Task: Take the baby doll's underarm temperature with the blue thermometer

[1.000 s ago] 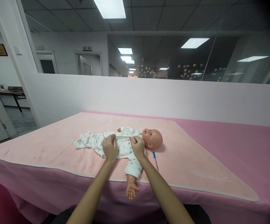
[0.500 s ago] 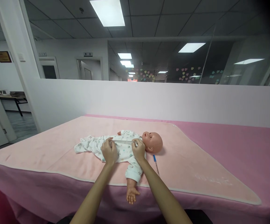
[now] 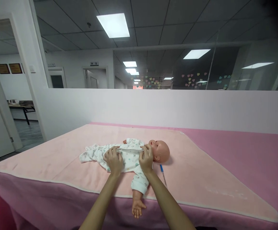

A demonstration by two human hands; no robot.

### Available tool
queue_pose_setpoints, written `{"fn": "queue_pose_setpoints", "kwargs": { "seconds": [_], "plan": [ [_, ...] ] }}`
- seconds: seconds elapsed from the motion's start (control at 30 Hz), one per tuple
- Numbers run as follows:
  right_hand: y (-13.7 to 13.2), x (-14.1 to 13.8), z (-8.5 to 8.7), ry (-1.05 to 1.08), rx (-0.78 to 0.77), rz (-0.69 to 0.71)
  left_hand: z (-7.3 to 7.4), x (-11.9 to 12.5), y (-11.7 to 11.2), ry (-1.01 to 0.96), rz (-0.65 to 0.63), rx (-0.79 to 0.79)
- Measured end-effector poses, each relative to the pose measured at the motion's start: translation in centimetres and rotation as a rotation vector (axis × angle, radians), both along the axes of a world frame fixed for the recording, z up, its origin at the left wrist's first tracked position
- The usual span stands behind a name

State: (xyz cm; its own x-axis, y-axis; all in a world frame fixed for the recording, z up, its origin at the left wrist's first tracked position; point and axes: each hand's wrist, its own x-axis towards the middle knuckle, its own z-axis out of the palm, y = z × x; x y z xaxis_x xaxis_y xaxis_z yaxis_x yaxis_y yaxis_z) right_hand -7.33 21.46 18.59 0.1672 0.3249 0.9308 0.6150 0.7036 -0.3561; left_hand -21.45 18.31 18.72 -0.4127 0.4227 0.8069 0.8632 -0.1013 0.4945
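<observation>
A baby doll (image 3: 161, 150) lies on its back, its head to the right and one arm hanging towards the table's front edge. It wears a white patterned baby romper (image 3: 130, 163). Over the belly, my left hand (image 3: 114, 159) is closed on the romper's front edge. My right hand (image 3: 146, 159) pinches the same front near the doll's neck. Between the two hands the cloth edge is stretched and slightly raised. My fingers partly hide the grip points.
Under the doll is a peach mat (image 3: 201, 179) with a white border, on a pink table cover (image 3: 254, 153). A blue-capped pen (image 3: 162, 172) lies beside the doll's head, near my right forearm. A white partition (image 3: 177, 108) with glass above stands behind.
The view has tilted up slightly, so everything sits lower. Both hands stay on the romper's front, with small shifts of the fingers; the doll lies as before.
</observation>
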Motion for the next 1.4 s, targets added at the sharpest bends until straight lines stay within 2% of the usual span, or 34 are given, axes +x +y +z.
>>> {"fn": "queue_pose_setpoints", "kwargs": {
  "seconds": [0.13,0.27,0.37,0.43,0.5,0.57,0.73,0.87,0.97,1.03,1.17,1.27,1.4],
  "plan": [
    [-3.3,1.5,0.6,-0.142,0.064,0.034,-0.1,0.3,-0.4,0.147,-0.050,0.010],
    [-7.3,5.8,-0.6,-0.185,-0.004,0.048,0.1,0.5,-0.3,0.288,-0.105,0.008],
    [-9.1,10.0,-2.7,-0.280,-0.186,-0.140,0.7,0.5,0.0,0.359,-0.172,-0.018],
    [-9.6,12.2,-4.2,-0.387,-0.280,-0.317,1.2,0.6,0.4,0.321,-0.171,-0.030],
    [-9.7,13.6,-5.1,-0.490,-0.342,-0.431,1.8,0.9,1.0,0.245,-0.151,-0.032],
    [-9.8,13.9,-5.4,-0.563,-0.425,-0.445,2.4,1.5,1.9,0.196,-0.174,-0.036],
    [-9.8,12.8,-4.7,-0.598,-0.608,-0.397,3.4,3.3,4.4,0.206,-0.361,-0.131],
    [-9.6,12.7,-4.2,-0.536,-0.730,-0.456,2.6,3.3,5.6,0.224,-0.526,-0.333],
    [-9.7,13.6,-3.2,-0.423,-0.824,-0.433,1.7,2.7,6.0,0.199,-0.630,-0.410],
    [-9.9,14.2,-2.1,-0.297,-0.815,-0.391,1.5,2.4,6.2,0.128,-0.657,-0.432],
    [-10.1,14.0,0.7,-0.068,-0.649,-0.313,1.6,2.5,6.6,-0.136,-0.630,-0.503],
    [-8.7,11.7,2.6,-0.024,-0.469,-0.247,2.0,2.8,6.6,-0.194,-0.616,-0.529],
    [-3.9,6.7,4.2,-0.131,-0.182,-0.073,2.4,2.6,6.2,-0.124,-0.705,-0.532]
  ]
}}
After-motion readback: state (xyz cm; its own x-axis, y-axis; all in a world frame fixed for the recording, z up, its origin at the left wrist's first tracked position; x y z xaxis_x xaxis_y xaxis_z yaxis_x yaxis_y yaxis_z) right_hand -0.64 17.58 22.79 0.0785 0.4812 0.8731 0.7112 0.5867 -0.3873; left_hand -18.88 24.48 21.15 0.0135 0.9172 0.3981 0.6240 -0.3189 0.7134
